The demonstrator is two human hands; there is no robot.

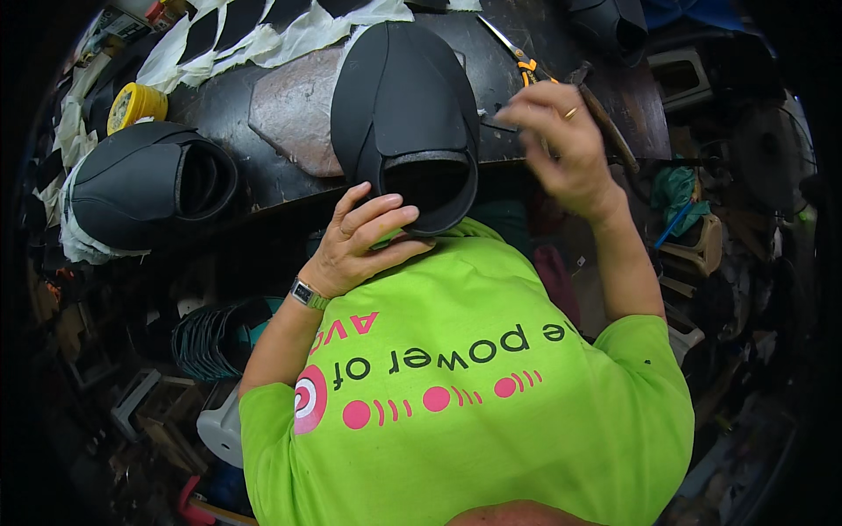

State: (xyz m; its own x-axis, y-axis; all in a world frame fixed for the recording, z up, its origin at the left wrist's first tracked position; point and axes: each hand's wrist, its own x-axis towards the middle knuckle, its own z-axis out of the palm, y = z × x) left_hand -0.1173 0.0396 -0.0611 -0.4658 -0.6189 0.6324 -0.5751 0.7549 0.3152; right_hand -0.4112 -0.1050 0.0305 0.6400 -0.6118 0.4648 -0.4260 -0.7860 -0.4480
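A black shoe upper (412, 96) rests at the table's near edge, its toe end pointing away and its hollow opening facing me. My left hand (364, 237) grips the left rim of that opening, fingers over the edge and thumb beneath. To the right of the upper, my right hand (566, 149) is raised in the air, apart from it. Its fingers are bent and smeared by motion; whether they hold anything is not visible. Just beyond that hand lie scissors (527, 68) with orange-and-black handles and a wooden-handled hammer (608, 127).
Under the upper sits a brown slab (294, 114). At left, another black upper (123, 188) lies on white cloth, near a yellow tub (140, 107). More white cloth with black pieces (307, 31) covers the far edge. A third black upper (605, 26) stands far right.
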